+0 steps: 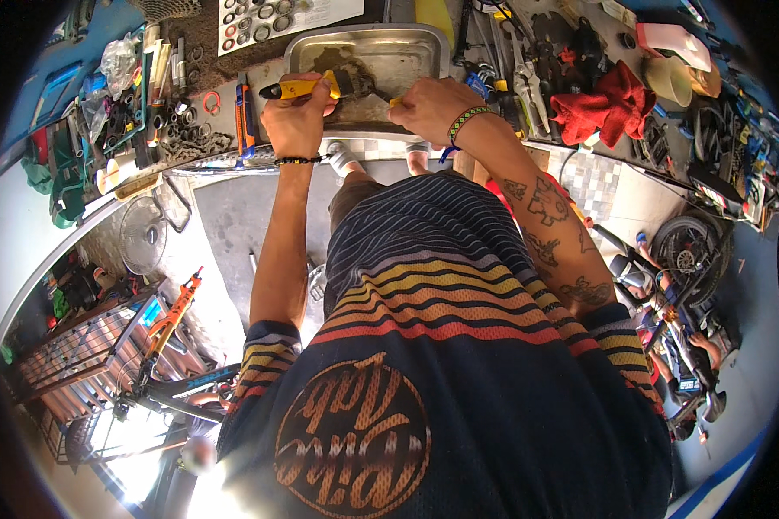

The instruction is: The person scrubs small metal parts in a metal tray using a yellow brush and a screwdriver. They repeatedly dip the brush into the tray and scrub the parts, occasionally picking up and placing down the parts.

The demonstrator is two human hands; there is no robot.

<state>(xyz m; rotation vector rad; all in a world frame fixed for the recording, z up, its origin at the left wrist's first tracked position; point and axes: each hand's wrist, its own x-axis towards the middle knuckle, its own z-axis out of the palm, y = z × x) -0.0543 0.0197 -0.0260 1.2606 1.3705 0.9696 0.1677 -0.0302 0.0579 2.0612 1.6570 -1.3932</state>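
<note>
My left hand (pixel 296 117) is closed around the yellow handle of a paintbrush (pixel 303 88), whose dark end points left. The brush's bristle end reaches over the metal tray (pixel 437 41), a shallow rectangular one with murky brown liquid in it. At the tray's near right edge, my right hand (pixel 439 105) is closed on a small yellow-ended tool (pixel 395 102). A thin dark part runs from that tool toward the brush; its exact kind is unclear, and my fingers hide the rest. The two hands are apart, on opposite sides of the tray.
Left of the tray lie an orange-and-blue box cutter (pixel 245 112), a bike chain (pixel 195 143) and several rings on a white sheet (pixel 268 19). To the right are pliers (pixel 528 82) and a red cloth (pixel 606 104). Bicycles (pixel 688 259) stand behind me.
</note>
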